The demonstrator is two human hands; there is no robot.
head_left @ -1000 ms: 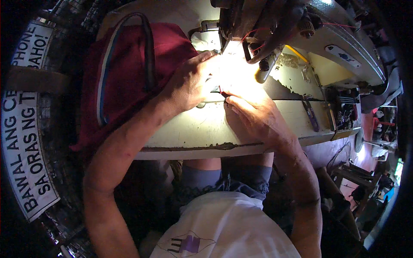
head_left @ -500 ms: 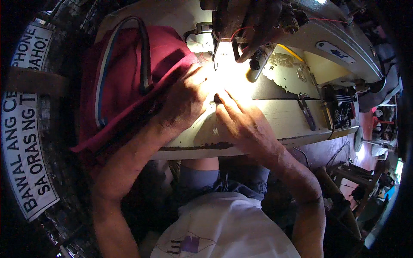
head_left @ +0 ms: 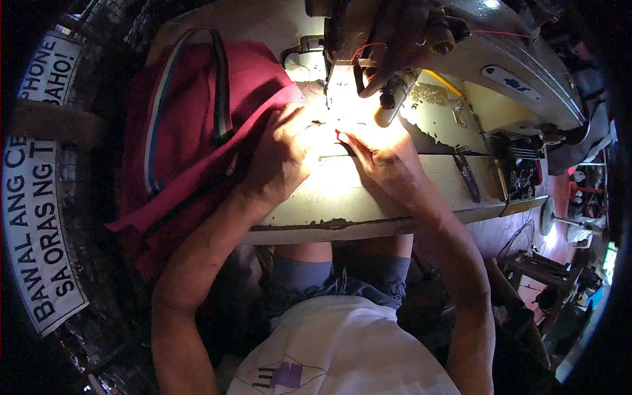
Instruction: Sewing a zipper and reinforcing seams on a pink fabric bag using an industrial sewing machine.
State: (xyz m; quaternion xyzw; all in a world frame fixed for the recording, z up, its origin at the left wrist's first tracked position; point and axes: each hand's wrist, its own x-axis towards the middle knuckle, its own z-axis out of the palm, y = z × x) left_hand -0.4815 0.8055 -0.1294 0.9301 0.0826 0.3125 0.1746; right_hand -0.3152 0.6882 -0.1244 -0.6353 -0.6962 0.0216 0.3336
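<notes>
A maroon fabric bag with striped strap handles lies on the left of a pale sewing table. Against its right edge is my left hand, fingers curled together, their tips lost in bright glare. What they hold cannot be made out. My right hand pinches a small red piece, too small to name, between thumb and finger. Both hands rest just in front of the needle area of a sewing machine, a short gap between them. Red thread hangs at the machine's head.
Thread snips and a yellow-handled tool lie on the right of the table. Beyond them sits a tray of small dark parts. A white lettered sign stands at far left. The table's chipped front edge is above my lap.
My right hand has shifted slightly up and right, away from the left, and a red piece now shows at its fingertips. The left hand has barely moved.
</notes>
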